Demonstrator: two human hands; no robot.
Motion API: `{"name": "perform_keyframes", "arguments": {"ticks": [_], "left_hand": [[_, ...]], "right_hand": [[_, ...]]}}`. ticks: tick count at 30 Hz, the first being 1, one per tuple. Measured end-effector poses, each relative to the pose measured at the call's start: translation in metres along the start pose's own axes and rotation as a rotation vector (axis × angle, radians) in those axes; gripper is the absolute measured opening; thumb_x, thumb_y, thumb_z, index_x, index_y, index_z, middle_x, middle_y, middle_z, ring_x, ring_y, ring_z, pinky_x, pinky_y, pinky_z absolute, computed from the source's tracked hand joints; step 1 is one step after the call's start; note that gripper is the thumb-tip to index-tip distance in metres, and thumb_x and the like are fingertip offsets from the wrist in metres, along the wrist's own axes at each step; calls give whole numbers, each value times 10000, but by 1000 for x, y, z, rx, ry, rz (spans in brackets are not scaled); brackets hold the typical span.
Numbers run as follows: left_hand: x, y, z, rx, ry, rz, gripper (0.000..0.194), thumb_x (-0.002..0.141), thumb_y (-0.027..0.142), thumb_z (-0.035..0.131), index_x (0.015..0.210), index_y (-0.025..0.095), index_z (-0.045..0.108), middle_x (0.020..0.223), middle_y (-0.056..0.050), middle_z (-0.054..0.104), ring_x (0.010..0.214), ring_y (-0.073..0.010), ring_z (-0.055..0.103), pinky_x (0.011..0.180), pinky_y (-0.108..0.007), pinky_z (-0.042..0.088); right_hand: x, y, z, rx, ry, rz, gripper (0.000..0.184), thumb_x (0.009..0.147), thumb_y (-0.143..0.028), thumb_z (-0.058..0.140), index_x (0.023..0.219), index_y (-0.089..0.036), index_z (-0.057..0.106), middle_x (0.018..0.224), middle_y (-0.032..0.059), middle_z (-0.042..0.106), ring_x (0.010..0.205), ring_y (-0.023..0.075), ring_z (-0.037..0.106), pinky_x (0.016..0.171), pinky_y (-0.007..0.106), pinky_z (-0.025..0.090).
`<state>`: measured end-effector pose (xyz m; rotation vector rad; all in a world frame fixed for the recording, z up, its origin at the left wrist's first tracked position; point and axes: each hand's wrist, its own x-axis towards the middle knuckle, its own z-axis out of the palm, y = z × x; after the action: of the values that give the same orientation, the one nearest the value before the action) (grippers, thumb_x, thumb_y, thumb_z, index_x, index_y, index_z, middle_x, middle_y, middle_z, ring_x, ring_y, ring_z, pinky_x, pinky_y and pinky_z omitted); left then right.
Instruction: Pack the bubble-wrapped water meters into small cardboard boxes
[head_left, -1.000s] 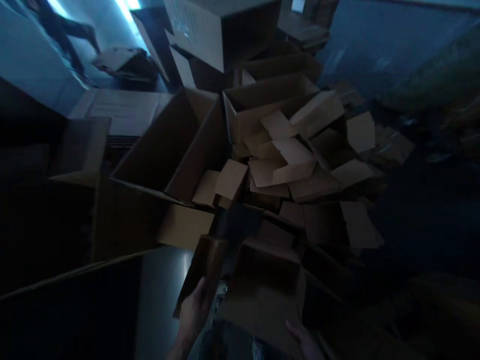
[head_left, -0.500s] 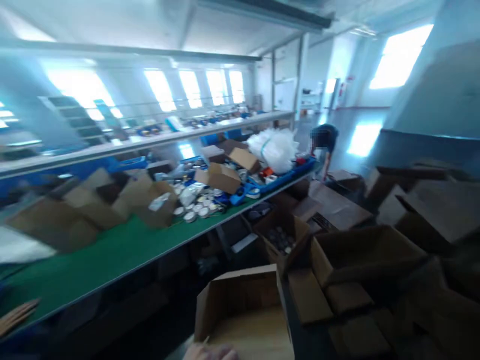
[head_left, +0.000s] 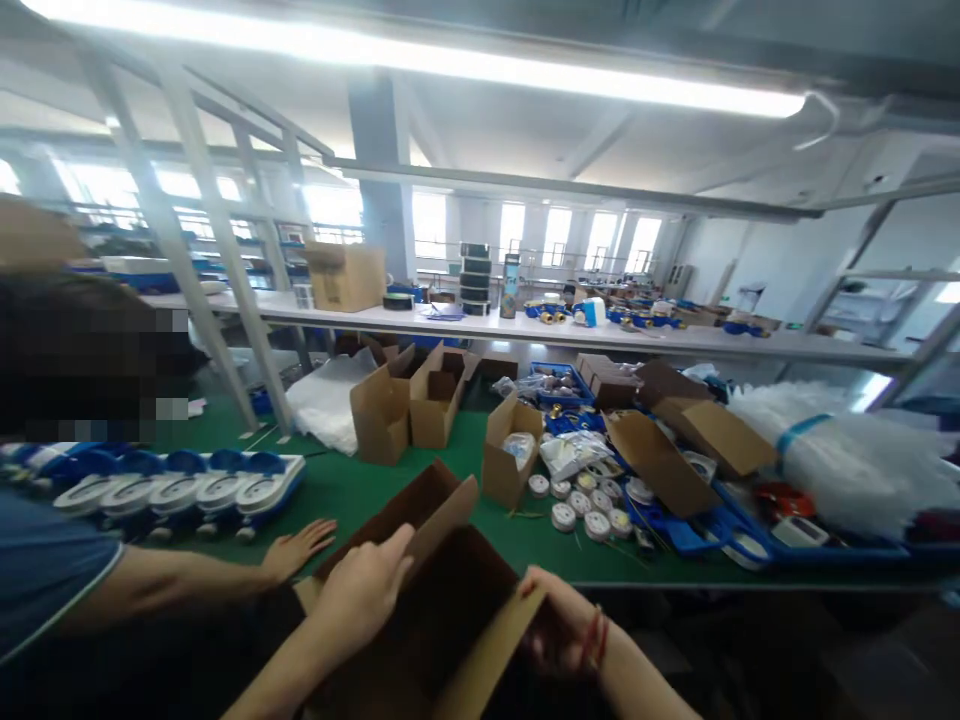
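Observation:
An open brown cardboard box (head_left: 442, 610) sits at the near edge of the green table (head_left: 352, 490), its flaps standing up. My left hand (head_left: 364, 592) grips the box's left flap. My right hand (head_left: 559, 628), with a red band at the wrist, holds the right flap from the side. A co-worker's hand (head_left: 296, 548) rests flat on the table just left of the box, close to a row of blue and white water meters (head_left: 180, 485).
Small open cartons (head_left: 409, 400) stand mid-table, with white round caps (head_left: 581, 505), blue trays (head_left: 697, 525) and a clear plastic bag bundle (head_left: 847, 455) to the right. A white shelf (head_left: 525, 330) runs behind. A co-worker sits at the left edge.
The view swung from a dark pile of cartons on the floor up to the workbench. The box came along in my hands and now sits at the table's near edge.

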<state>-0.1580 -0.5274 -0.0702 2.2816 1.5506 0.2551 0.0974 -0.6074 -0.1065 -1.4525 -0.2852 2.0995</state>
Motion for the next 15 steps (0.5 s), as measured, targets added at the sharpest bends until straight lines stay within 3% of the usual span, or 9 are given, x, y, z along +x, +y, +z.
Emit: {"name": "perform_keyframes", "arguments": {"ticks": [2, 4, 7, 10, 13, 15], "left_hand": [[73, -39, -21, 36, 63, -25, 269, 819, 257, 379, 1012, 200, 557, 830, -145, 661, 835, -320, 621, 722, -390, 424], [140, -77, -35, 8, 101, -72, 247, 816, 256, 388, 976, 165, 552, 869, -170, 654, 860, -326, 615, 751, -408, 426], [204, -127, -40, -54, 157, -159, 373, 838, 367, 368, 1064, 108, 513, 927, -207, 639, 879, -335, 608, 760, -425, 441], [210, -157, -26, -82, 279, -206, 473, 858, 405, 319, 1183, 84, 443, 1204, -213, 516, 1138, -304, 475, 944, -412, 362], [178, -170, 8, -177, 581, -255, 492, 859, 415, 307, 1230, 107, 407, 1355, -167, 358, 1273, -257, 313, 1066, -383, 233], [160, -179, 41, -301, 769, -345, 582, 816, 483, 381, 1273, 123, 359, 1365, -163, 324, 1282, -274, 295, 1070, -411, 246]], "right_hand": [[50, -80, 36, -59, 28, -80, 246, 719, -362, 460, 618, -141, 496, 472, 0, 503, 332, 68, 430, 360, 158, 331], [99, -150, 62, -67, 69, -195, 359, 784, -466, 373, 738, -136, 506, 611, 44, 588, 462, 104, 545, 452, 198, 413], [162, -209, 84, -92, 184, -354, 495, 829, -565, 237, 942, -145, 473, 935, 108, 625, 753, 149, 621, 650, 278, 464], [201, -206, 96, -181, 284, -452, 512, 834, -584, 275, 1055, -165, 467, 1141, 131, 554, 960, 178, 571, 823, 351, 412], [223, -163, 104, -271, 277, -499, 585, 782, -637, 375, 1173, -208, 449, 1301, 126, 439, 1155, 245, 453, 939, 435, 332], [238, -129, 106, -362, 227, -571, 736, 738, -650, 446, 1308, -205, 308, 1398, 140, 311, 1260, 265, 336, 991, 437, 296]]}}
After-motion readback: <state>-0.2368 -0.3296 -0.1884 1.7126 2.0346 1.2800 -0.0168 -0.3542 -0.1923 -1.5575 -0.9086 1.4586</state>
